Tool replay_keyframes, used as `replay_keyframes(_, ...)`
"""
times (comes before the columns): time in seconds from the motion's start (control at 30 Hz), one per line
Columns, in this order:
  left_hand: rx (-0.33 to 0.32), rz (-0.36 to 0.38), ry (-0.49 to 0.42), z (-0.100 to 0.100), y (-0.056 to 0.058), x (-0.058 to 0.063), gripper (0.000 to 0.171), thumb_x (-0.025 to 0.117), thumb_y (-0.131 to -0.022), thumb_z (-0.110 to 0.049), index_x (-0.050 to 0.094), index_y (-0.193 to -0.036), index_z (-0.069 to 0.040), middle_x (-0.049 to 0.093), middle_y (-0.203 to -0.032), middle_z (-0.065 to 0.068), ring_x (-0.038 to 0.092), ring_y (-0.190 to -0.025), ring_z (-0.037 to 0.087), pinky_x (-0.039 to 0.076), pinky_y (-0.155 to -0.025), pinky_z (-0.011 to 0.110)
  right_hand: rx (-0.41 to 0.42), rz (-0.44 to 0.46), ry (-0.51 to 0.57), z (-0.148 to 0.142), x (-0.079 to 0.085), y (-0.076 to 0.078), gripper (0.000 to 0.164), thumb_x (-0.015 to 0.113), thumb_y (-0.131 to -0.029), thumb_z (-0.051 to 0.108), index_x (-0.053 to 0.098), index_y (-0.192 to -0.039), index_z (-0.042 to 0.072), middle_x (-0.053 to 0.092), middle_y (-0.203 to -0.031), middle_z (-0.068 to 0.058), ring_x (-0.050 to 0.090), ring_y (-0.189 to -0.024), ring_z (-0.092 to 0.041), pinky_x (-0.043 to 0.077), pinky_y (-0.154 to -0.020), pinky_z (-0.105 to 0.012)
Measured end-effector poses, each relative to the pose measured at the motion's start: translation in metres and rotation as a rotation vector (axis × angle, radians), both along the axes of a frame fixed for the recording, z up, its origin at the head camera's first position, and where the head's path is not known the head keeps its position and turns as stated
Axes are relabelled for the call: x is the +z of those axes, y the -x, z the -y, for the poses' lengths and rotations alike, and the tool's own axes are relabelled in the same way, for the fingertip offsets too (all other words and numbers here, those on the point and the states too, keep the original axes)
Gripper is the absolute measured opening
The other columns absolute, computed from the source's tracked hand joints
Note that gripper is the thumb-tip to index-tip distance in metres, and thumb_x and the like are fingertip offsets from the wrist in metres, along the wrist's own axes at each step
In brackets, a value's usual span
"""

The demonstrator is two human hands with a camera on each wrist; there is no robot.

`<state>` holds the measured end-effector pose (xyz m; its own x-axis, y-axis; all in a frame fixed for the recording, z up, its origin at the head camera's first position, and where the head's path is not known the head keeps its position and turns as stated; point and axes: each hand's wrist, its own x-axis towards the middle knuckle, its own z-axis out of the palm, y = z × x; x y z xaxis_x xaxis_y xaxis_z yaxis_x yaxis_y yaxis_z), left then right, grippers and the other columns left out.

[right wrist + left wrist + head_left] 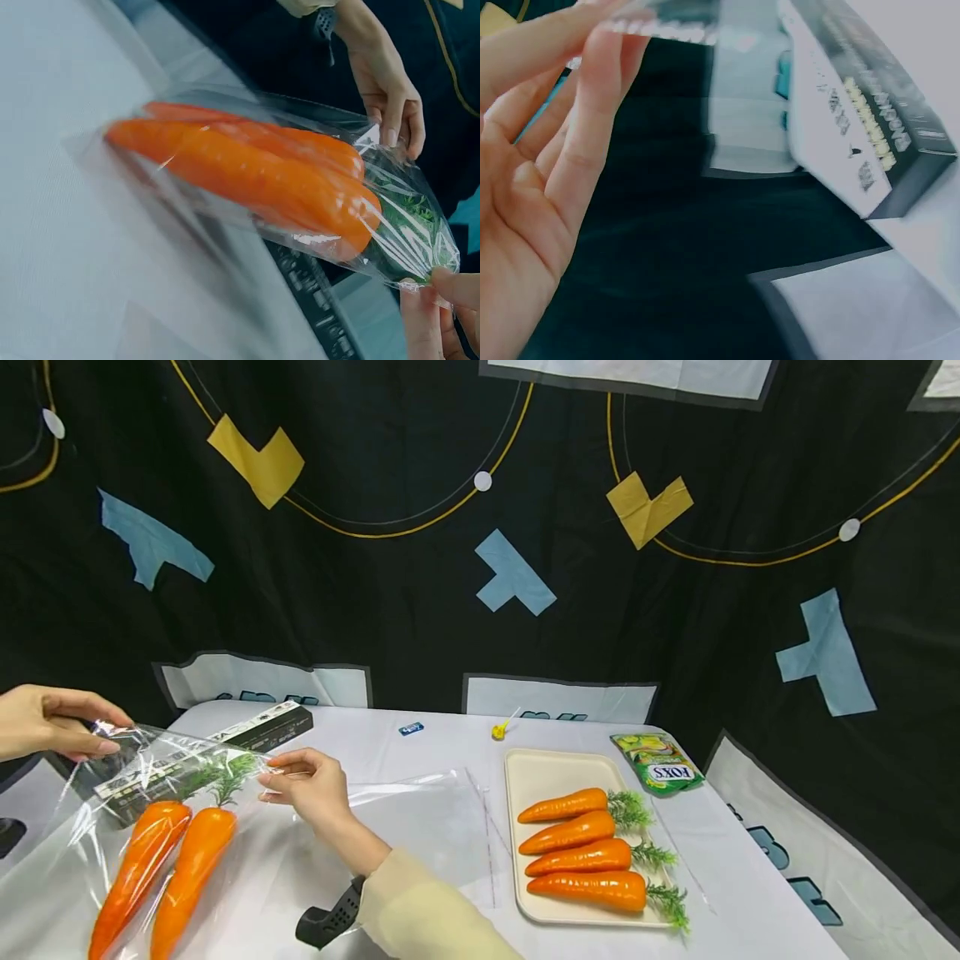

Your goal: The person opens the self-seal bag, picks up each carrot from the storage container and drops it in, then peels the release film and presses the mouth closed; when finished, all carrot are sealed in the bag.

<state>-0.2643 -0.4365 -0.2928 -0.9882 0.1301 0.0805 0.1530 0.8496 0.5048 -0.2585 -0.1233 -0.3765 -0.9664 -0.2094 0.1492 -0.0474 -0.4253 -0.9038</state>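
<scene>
Two orange carrots with green tops, a left carrot (142, 864) and a right carrot (195, 868), lie inside a clear plastic bag (300, 240). My left hand (60, 722) pinches the bag's upper left corner between thumb and fingers. At the other top corner, my right hand (311, 785) grips the plastic with thumb and fingertips. The bag hangs tilted, tips of the carrots toward me and tops toward the mouth end. In the right wrist view the right-hand thumb (454, 289) presses the film close beside the green leaves.
Behind the bag lies a long black-and-white box (270, 727). Another clear plastic bag (420, 818) lies flat at mid-table. To the right, a cream tray (562, 764) holds several carrots. A green FOX'S pouch (660, 764), small blue packet (411, 728) and yellow item (499, 730) lie farther back.
</scene>
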Motion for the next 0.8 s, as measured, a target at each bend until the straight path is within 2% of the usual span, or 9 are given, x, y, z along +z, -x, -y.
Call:
replay_keyframes(0.07,-0.028,0.001,0.008,-0.004,0.002,-0.005,0.048,0.075,-0.085,-0.02,0.057,-0.117,0.011,0.067,-0.097,0.019,0.058,-0.069,0.02,0.056,-0.063,0.034,-0.023,0.019,-0.017,0.002,-0.006,0.002,0.019,0.067,-0.075,-0.021,0.068,-0.088,-0.008,0.06,-0.073,-0.006,0.068,-0.069,-0.024,0.058,-0.062,-0.035)
replay_keyframes(0.17,-0.057,-0.02,-0.003,-0.006,0.005,-0.02,0.047,0.075,-0.085,-0.019,0.058,-0.117,0.012,0.063,-0.105,0.028,0.059,-0.073,0.016,0.057,-0.064,0.036,-0.053,0.072,-0.055,0.004,-0.015,0.004,0.02,0.066,-0.075,-0.022,0.069,-0.088,-0.007,0.059,-0.072,-0.006,0.066,-0.067,-0.021,0.058,-0.062,-0.036)
replay_keyframes(0.3,-0.06,-0.058,-0.035,-0.006,0.011,-0.041,0.047,0.074,-0.086,-0.017,0.056,-0.119,0.012,0.058,-0.113,0.034,0.059,-0.072,0.01,0.057,-0.064,0.032,-0.083,0.115,-0.116,0.004,-0.026,0.005,0.024,0.062,-0.076,-0.022,0.072,-0.089,-0.004,0.061,-0.074,-0.01,0.064,-0.065,-0.019,0.058,-0.065,-0.035)
replay_keyframes(0.47,-0.082,-0.056,-0.048,-0.004,0.014,-0.061,0.046,0.069,-0.087,-0.013,0.053,-0.12,0.014,0.055,-0.117,0.038,0.058,-0.078,0.013,0.057,-0.065,0.038,-0.065,0.142,-0.143,0.002,-0.035,0.004,0.032,0.055,-0.074,-0.02,0.071,-0.097,-0.004,0.066,-0.082,-0.011,0.063,-0.07,-0.019,0.058,-0.072,-0.038)
replay_keyframes(0.6,-0.095,-0.044,-0.043,-0.003,0.018,-0.072,0.045,0.068,-0.085,-0.008,0.051,-0.12,0.016,0.054,-0.115,0.039,0.058,-0.081,0.015,0.054,-0.064,0.031,-0.041,0.167,-0.161,0.001,-0.04,0.004,0.034,0.056,-0.075,-0.018,0.067,-0.105,-0.006,0.068,-0.087,-0.012,0.066,-0.075,-0.023,0.057,-0.074,-0.037)
replay_keyframes(0.67,-0.089,-0.048,-0.042,-0.002,0.02,-0.075,0.045,0.068,-0.086,-0.008,0.051,-0.12,0.016,0.055,-0.114,0.038,0.057,-0.079,0.009,0.053,-0.063,0.026,-0.037,0.181,-0.163,0.001,-0.041,0.004,0.033,0.057,-0.076,-0.017,0.066,-0.106,-0.008,0.069,-0.089,-0.013,0.067,-0.079,-0.024,0.057,-0.075,-0.037)
replay_keyframes(0.8,-0.085,-0.056,-0.059,-0.002,0.024,-0.08,0.043,0.068,-0.086,-0.007,0.053,-0.119,0.015,0.056,-0.112,0.037,0.057,-0.076,0.004,0.055,-0.063,0.025,-0.028,0.206,-0.154,0.002,-0.044,0.004,0.031,0.057,-0.079,-0.017,0.064,-0.108,-0.011,0.068,-0.093,-0.015,0.067,-0.085,-0.026,0.057,-0.077,-0.036)
